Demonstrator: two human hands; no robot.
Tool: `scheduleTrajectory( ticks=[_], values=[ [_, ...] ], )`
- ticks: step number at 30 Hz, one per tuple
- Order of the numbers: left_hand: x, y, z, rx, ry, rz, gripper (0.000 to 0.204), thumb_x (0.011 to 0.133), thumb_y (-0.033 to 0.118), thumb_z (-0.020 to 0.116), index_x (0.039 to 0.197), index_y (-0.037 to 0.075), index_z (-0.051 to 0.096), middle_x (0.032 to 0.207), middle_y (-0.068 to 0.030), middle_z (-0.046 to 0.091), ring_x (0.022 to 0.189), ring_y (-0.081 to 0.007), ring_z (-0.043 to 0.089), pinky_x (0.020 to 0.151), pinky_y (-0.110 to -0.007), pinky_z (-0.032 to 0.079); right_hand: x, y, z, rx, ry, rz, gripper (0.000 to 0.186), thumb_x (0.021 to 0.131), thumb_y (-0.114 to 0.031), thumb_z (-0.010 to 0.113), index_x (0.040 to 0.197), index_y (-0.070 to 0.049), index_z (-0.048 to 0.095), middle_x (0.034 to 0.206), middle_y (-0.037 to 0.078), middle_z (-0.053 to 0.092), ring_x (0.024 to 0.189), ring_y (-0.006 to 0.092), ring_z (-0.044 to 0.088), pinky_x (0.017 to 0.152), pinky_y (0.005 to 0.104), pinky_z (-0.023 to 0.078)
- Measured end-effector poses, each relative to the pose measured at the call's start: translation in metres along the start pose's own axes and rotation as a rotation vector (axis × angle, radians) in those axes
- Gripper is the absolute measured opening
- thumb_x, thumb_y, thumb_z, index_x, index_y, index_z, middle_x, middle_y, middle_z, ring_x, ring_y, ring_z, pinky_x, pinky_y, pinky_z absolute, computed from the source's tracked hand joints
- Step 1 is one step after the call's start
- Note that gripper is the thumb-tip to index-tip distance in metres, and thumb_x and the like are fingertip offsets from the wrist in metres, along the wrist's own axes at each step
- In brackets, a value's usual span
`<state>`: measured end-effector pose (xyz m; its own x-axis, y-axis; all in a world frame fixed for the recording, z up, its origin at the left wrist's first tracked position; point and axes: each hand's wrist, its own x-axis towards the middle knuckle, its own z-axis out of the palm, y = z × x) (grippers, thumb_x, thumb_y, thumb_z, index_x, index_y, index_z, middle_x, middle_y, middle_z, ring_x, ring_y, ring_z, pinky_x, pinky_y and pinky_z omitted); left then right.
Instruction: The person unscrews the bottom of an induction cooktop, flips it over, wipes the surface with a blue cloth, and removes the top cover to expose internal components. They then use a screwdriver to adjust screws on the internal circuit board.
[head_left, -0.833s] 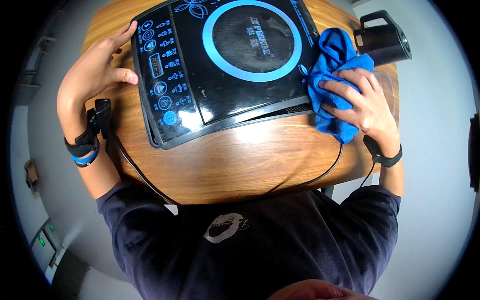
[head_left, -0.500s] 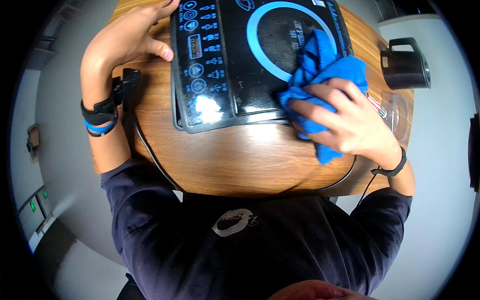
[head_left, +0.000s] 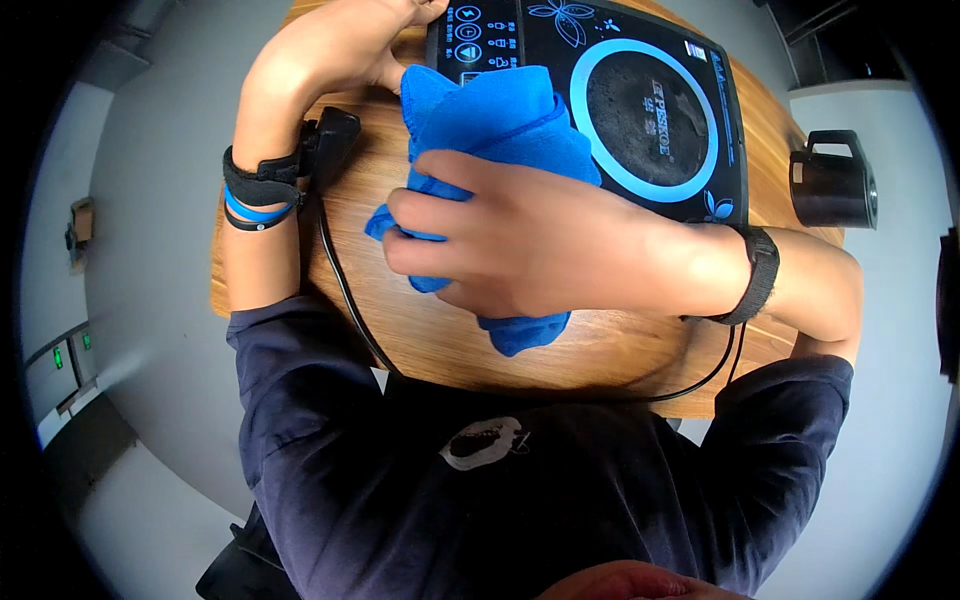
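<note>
A black induction cooktop [head_left: 560,70] with a blue ring and touch symbols lies on the wooden table. My right hand [head_left: 500,230] is closed on a bunched blue cloth [head_left: 500,110], laid over the cooktop's near left corner and control strip. Part of the cloth hangs past the near edge, over the table. At the cooktop's far left edge is my left hand [head_left: 365,50], its thumb and fingers apart against that side. The fingertips are partly cut off by the picture's top edge, and the cloth covers part of the thumb.
A dark pitcher [head_left: 832,180] with a handle stands at the table's right edge. A black cable [head_left: 345,275] curves along the left of the wooden tabletop [head_left: 430,340] and around its near edge. A black block-shaped device [head_left: 335,135] sits by my left wrist.
My right hand has carried the blue cloth leftward from the cooktop's right side to its near left corner. My left hand stays at the left edge. The whole view has shifted somewhat.
</note>
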<state>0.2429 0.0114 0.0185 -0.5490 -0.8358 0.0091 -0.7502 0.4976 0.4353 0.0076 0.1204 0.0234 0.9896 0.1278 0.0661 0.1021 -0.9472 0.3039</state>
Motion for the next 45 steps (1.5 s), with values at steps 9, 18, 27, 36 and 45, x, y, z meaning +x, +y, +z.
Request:
scheduleTrajectory(
  ticks=[9,18,27,36,45],
  values=[
    [-0.012,-0.030,0.007,0.281,0.032,0.139,0.045,0.102,0.016,0.076,0.144,0.003,0.065,0.104,-0.0180,0.073,0.094,-0.0269,0.071,0.085,-0.039,0.058,0.011,0.056,0.032,-0.164,0.043,0.225,0.025,0.092,-0.026,0.079,0.115,-0.035,0.086,0.126,-0.005,0.064,0.127,0.0197,0.060,0.106,0.0384,0.049],
    [-0.009,-0.028,0.021,0.144,-0.063,-0.038,0.069,0.096,0.004,0.080,0.161,0.017,0.061,0.124,-0.0259,0.077,0.113,-0.0455,0.073,0.101,-0.049,0.059,-0.003,0.037,0.017,0.037,-0.062,-0.063,0.025,0.088,-0.020,0.076,0.111,-0.031,0.079,0.135,-0.002,0.065,0.129,0.0245,0.059,0.114,0.0387,0.045],
    [-0.010,-0.016,0.005,0.198,-0.141,-0.092,0.040,0.097,0.013,0.082,0.134,0.003,0.075,0.119,-0.0262,0.078,0.113,-0.0493,0.071,0.097,-0.051,0.057,-0.017,0.117,0.059,-0.017,-0.086,0.347,0.046,0.095,-0.021,0.078,0.139,-0.034,0.078,0.147,-0.001,0.068,0.132,0.0291,0.066,0.107,0.0516,0.055],
    [-0.029,0.020,-0.012,0.086,-0.198,0.086,0.020,0.096,0.019,0.083,0.105,0.001,0.081,0.093,-0.0269,0.075,0.090,-0.0461,0.072,0.077,-0.051,0.056,0.008,0.146,0.057,0.118,-0.271,0.387,0.047,0.095,-0.019,0.078,0.141,-0.031,0.076,0.146,0.005,0.068,0.142,0.0315,0.061,0.117,0.0531,0.050],
    [-0.019,0.045,0.012,0.203,-0.270,0.020,0.055,0.086,0.024,0.092,0.134,0.002,0.078,0.109,-0.0263,0.077,0.109,-0.0465,0.072,0.096,-0.050,0.058,-0.010,0.223,0.101,0.335,-0.274,0.647,0.046,0.101,-0.038,0.078,0.145,-0.024,0.072,0.134,0.011,0.074,0.133,0.0354,0.069,0.110,0.0505,0.058]
  ],
)
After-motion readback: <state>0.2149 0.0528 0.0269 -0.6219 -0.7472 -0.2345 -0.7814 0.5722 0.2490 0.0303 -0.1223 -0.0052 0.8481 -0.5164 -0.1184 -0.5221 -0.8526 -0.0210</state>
